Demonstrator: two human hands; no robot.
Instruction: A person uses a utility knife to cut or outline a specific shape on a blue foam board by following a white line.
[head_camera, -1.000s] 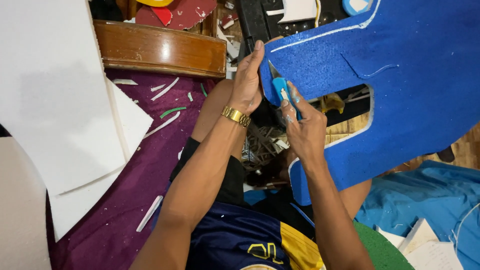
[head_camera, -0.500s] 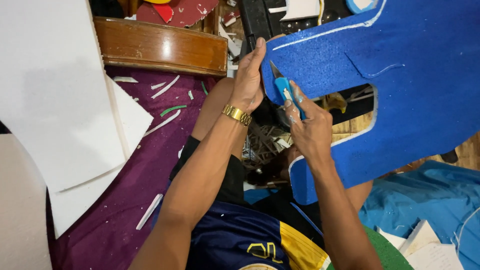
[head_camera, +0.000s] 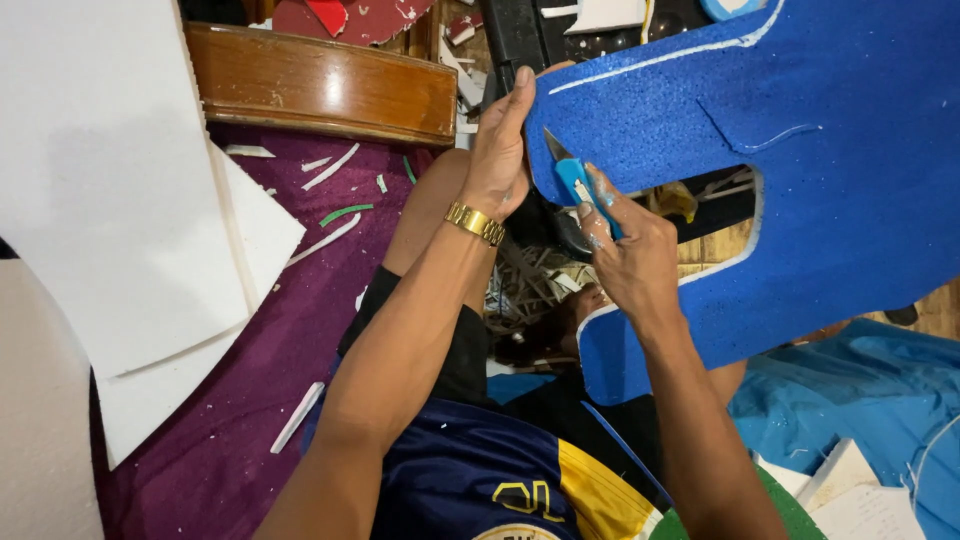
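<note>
Two hands work on a big blue foam shape with a small knife.

The big blue foam shape (head_camera: 800, 170) is held up, and both hands are at its left edge. Big white foam sheets (head_camera: 110, 200) lie far to the left of the hands on a purple cloth (head_camera: 260, 360). A brown wooden edge (head_camera: 320, 90) sits up and left of the left hand. The left hand (head_camera: 500, 160) presses flat on the foam's edge, its grip wide, with a gold bracelet (head_camera: 475, 223) on the wrist. The right hand (head_camera: 625, 250) has its grip closed tight around a little blue knife (head_camera: 575, 185), whose blade touches the foam just beside the left hand.
</note>
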